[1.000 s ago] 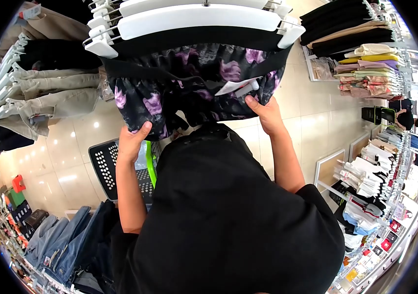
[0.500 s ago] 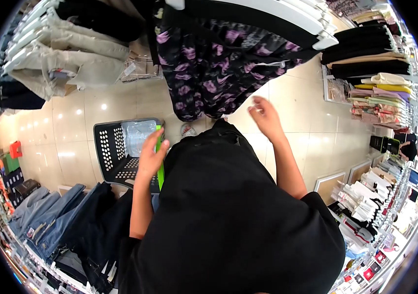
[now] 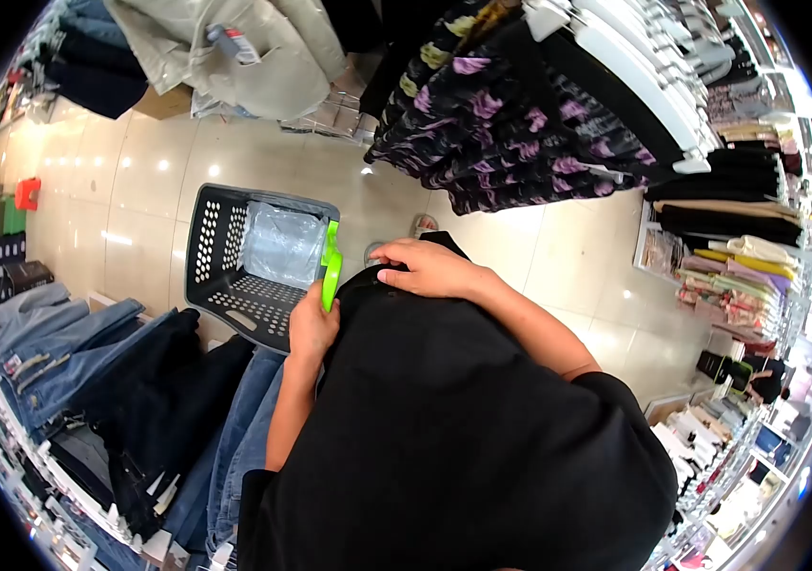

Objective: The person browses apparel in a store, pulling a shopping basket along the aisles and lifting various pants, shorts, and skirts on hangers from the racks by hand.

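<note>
A dark grey perforated shopping basket with a bright green handle is at my left side. A clear plastic-wrapped package lies in the basket. My left hand is closed around the lower end of the green handle; some of its fingers are hidden. Across the front of my black shirt lies my right hand, fingers extended and thumb apart, with nothing visible in it. Beyond the hands hang black skirts with a purple flower print on white hangers.
Beige trousers hang at the upper left. Blue jeans hang on a rack at lower left, close to the basket. Folded or hung clothes line the right side. Glossy tiles cover the floor.
My left hand has closed on the green handle. My right hand has moved left from the air onto my shirt front. The flowered skirts now appear farther up and right.
</note>
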A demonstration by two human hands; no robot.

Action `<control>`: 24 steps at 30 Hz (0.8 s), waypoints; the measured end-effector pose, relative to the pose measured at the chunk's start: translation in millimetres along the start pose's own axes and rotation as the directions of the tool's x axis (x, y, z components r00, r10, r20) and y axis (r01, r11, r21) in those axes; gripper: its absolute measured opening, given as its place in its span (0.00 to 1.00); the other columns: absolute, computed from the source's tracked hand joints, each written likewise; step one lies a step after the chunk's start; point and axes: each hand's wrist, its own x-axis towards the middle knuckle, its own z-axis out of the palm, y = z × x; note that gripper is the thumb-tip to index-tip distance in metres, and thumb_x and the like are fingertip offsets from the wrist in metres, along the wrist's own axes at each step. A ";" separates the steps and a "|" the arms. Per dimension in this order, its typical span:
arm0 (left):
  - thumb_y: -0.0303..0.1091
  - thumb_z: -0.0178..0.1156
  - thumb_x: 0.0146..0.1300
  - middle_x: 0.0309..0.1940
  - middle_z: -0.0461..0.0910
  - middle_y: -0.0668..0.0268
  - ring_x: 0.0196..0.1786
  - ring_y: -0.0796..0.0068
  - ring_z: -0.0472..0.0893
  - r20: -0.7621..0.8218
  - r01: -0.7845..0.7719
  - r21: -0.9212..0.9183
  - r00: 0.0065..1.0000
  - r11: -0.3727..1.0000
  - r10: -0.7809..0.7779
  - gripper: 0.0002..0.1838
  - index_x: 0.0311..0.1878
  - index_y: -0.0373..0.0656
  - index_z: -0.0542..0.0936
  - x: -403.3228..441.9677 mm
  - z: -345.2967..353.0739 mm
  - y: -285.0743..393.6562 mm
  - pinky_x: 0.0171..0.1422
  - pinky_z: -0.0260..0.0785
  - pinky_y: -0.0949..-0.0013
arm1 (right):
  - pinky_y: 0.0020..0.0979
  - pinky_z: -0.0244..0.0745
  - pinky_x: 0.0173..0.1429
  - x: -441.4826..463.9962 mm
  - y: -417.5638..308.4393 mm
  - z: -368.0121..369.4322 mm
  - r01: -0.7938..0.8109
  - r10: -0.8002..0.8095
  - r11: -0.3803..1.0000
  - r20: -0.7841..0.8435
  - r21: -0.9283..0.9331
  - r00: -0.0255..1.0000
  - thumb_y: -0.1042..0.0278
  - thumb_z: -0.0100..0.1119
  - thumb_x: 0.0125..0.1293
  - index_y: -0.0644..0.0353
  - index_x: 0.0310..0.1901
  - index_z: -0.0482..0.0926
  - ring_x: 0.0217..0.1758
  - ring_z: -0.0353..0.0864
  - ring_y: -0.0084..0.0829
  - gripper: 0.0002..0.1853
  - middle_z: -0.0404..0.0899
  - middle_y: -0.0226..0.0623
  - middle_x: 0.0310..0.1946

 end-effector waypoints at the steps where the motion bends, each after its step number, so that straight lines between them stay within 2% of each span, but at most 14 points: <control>1: 0.30 0.62 0.59 0.35 0.80 0.42 0.40 0.38 0.79 -0.013 0.010 -0.009 1.000 1.000 -0.011 0.16 0.50 0.41 0.75 0.0 -4.6 -2.8 0.44 0.71 0.47 | 0.34 0.73 0.56 3.0 -1.6 -1.1 -0.050 0.049 0.998 0.009 0.033 0.999 0.57 0.55 0.70 0.62 0.58 0.74 0.50 0.78 0.38 0.21 0.78 0.45 0.48; 2: 0.29 0.61 0.58 0.35 0.80 0.43 0.40 0.39 0.79 0.013 0.010 0.011 1.000 1.000 -0.010 0.15 0.49 0.40 0.75 -0.5 -9.7 -6.3 0.43 0.71 0.47 | 0.34 0.73 0.56 4.8 -2.9 -1.7 -0.044 0.043 0.999 0.024 0.025 0.999 0.57 0.55 0.70 0.62 0.58 0.74 0.50 0.78 0.38 0.21 0.78 0.45 0.48; 4: 0.28 0.61 0.57 0.34 0.80 0.44 0.40 0.40 0.79 0.046 -0.019 0.043 0.999 0.999 0.017 0.14 0.47 0.40 0.75 -1.3 -23.5 -10.6 0.43 0.71 0.47 | 0.37 0.73 0.56 7.6 -3.6 -4.1 -0.151 0.137 0.978 0.101 0.146 0.985 0.57 0.55 0.69 0.64 0.56 0.75 0.53 0.79 0.41 0.21 0.78 0.47 0.50; 7: 0.32 0.62 0.58 0.32 0.80 0.48 0.39 0.43 0.80 0.035 -0.046 0.100 0.998 0.994 0.043 0.14 0.46 0.43 0.76 1.4 -39.6 -26.6 0.42 0.71 0.48 | 0.36 0.73 0.55 17.0 2.0 -6.7 -0.140 0.127 0.977 0.089 0.161 0.988 0.58 0.55 0.69 0.64 0.55 0.76 0.51 0.79 0.40 0.20 0.79 0.46 0.47; 10: 0.37 0.64 0.58 0.31 0.81 0.51 0.37 0.46 0.81 0.020 0.037 0.203 0.999 0.978 -0.042 0.14 0.45 0.45 0.77 7.7 -62.2 -22.6 0.41 0.72 0.50 | 0.35 0.74 0.54 31.5 2.3 -14.0 -0.116 0.107 0.984 0.079 0.132 0.991 0.58 0.56 0.69 0.65 0.55 0.76 0.49 0.79 0.40 0.20 0.79 0.46 0.45; 13: 0.41 0.66 0.57 0.30 0.81 0.54 0.36 0.48 0.81 0.008 0.018 0.266 1.000 0.964 -0.021 0.15 0.44 0.46 0.78 19.4 -78.2 -36.6 0.41 0.73 0.51 | 0.36 0.74 0.53 49.7 4.8 -18.1 -0.092 0.075 0.981 0.102 0.171 0.992 0.58 0.56 0.69 0.65 0.54 0.76 0.48 0.79 0.40 0.20 0.79 0.46 0.45; 17: 0.38 0.67 0.56 0.30 0.82 0.51 0.36 0.48 0.82 -0.015 0.064 0.284 0.998 0.957 -0.062 0.13 0.44 0.45 0.81 35.9 -99.4 -40.5 0.41 0.73 0.54 | 0.35 0.74 0.53 85.8 6.0 -27.2 -0.062 0.027 0.976 0.163 0.209 0.986 0.58 0.57 0.68 0.64 0.54 0.76 0.49 0.79 0.40 0.20 0.79 0.47 0.46; 20: 0.39 0.65 0.57 0.30 0.82 0.53 0.36 0.49 0.82 -0.082 0.135 0.324 0.990 0.936 -0.114 0.11 0.41 0.48 0.81 49.6 -104.8 -46.6 0.40 0.73 0.52 | 0.37 0.74 0.54 126.2 0.3 -33.6 -0.015 -0.037 0.981 0.264 0.193 0.964 0.57 0.57 0.67 0.62 0.56 0.75 0.49 0.80 0.42 0.21 0.79 0.49 0.46; 22: 0.40 0.64 0.58 0.29 0.82 0.54 0.36 0.49 0.82 -0.165 0.181 0.330 0.977 0.926 -0.132 0.08 0.38 0.50 0.81 58.7 -105.5 -45.5 0.40 0.73 0.50 | 0.40 0.72 0.57 159.2 -11.8 -32.8 0.118 -0.169 0.979 0.333 0.168 0.928 0.57 0.57 0.67 0.60 0.59 0.73 0.54 0.78 0.45 0.23 0.77 0.50 0.51; 23: 0.40 0.63 0.57 0.29 0.82 0.54 0.36 0.49 0.82 -0.208 0.256 0.355 0.959 0.899 -0.191 0.08 0.38 0.50 0.81 65.5 -102.6 -45.4 0.40 0.73 0.50 | 0.40 0.72 0.57 176.7 -16.1 -27.0 0.129 -0.184 0.975 0.331 0.181 0.925 0.57 0.57 0.67 0.60 0.59 0.73 0.54 0.78 0.45 0.23 0.77 0.50 0.51; 24: 0.40 0.63 0.57 0.29 0.82 0.54 0.36 0.49 0.82 -0.213 0.292 0.364 0.951 0.884 -0.226 0.08 0.38 0.51 0.82 72.4 -104.3 -40.8 0.40 0.73 0.51 | 0.39 0.73 0.58 194.9 -16.9 -16.6 0.318 -0.356 0.933 0.297 0.169 0.886 0.56 0.56 0.67 0.58 0.63 0.70 0.57 0.76 0.44 0.26 0.75 0.49 0.53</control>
